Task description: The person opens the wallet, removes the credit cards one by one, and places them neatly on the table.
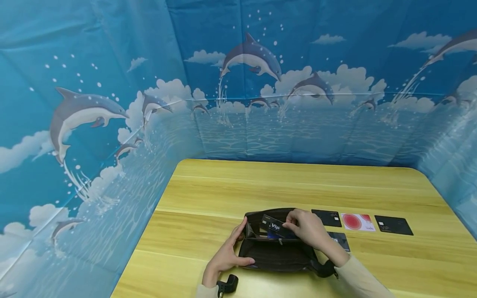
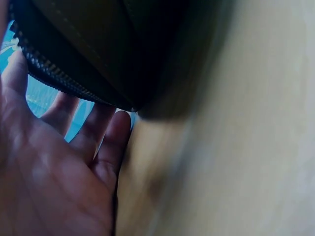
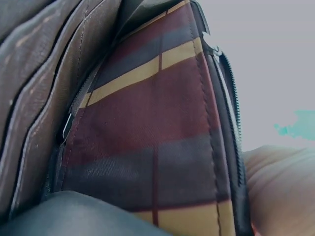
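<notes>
From where I stand, a card seems to be on its way into or out of the open wallet (image 1: 275, 257); this instant doesn't tell me which. The wallet lies on the near part of the worktop (image 1: 208, 190), in front of the person. The left hand (image 1: 228, 251) is spread along its left end, thumb at the near edge, fingers towards the far side. The right hand (image 1: 310, 228) pinches a black "Vip" card (image 1: 271, 224), tilted over the far compartment, something blue (image 1: 273, 235) showing beneath it. The next move, I'd judge, calls for keeping that mouth wide and the card clear of the rim. To the right lie a row of three cards (image 1: 358, 222) and a nearer, partly hidden one (image 1: 340, 241).

The wallet is dark brown, toothed zip (image 2: 59, 74) along its edge, with stepped slots (image 3: 49, 108) facing a panel (image 3: 147, 118) banded dull red, grey and yellow.
</notes>
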### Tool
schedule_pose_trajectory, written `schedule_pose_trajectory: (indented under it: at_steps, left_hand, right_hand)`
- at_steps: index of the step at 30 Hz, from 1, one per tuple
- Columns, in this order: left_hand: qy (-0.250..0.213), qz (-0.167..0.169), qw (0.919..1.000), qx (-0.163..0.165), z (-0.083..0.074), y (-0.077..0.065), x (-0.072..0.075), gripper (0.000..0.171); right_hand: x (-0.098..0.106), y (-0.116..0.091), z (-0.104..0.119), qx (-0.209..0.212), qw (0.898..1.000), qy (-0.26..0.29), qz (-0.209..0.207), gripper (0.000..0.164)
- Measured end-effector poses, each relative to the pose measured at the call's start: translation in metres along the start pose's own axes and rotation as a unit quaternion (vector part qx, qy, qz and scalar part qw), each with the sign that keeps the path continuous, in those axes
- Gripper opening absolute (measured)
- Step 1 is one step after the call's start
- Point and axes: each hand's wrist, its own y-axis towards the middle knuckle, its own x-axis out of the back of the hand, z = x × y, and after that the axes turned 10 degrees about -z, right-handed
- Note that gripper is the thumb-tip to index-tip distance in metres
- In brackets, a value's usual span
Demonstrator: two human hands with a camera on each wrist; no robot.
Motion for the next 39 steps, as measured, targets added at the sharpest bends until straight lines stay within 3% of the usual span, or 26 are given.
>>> schedule_pose_trajectory:
  at_steps: [13,25,32,39]
  left_hand:
    - [0.000,-0.005,0.9999,0.014,-0.001,0.000,0.000,0.106]
    - [0.011,-0.010,0.9999,-0.003,-0.003,-0.001,0.000,0.105]
    - [0.010,-0.006,0.9998,0.017,-0.005,0.000,0.001,0.105]
    - [0.018,-0.009,0.9997,0.010,-0.004,0.000,0.001,0.105]
  right_hand:
    - [0.012,-0.004,-0.015,0.039,0.995,0.059,0.067,0.016]
    - [0.005,-0.008,-0.024,0.054,0.994,0.091,0.027,0.012]
    - [0.002,-0.010,-0.025,0.042,0.993,0.114,-0.001,0.015]
    - [0.000,-0.012,-0.025,0.041,0.990,0.132,-0.017,0.015]
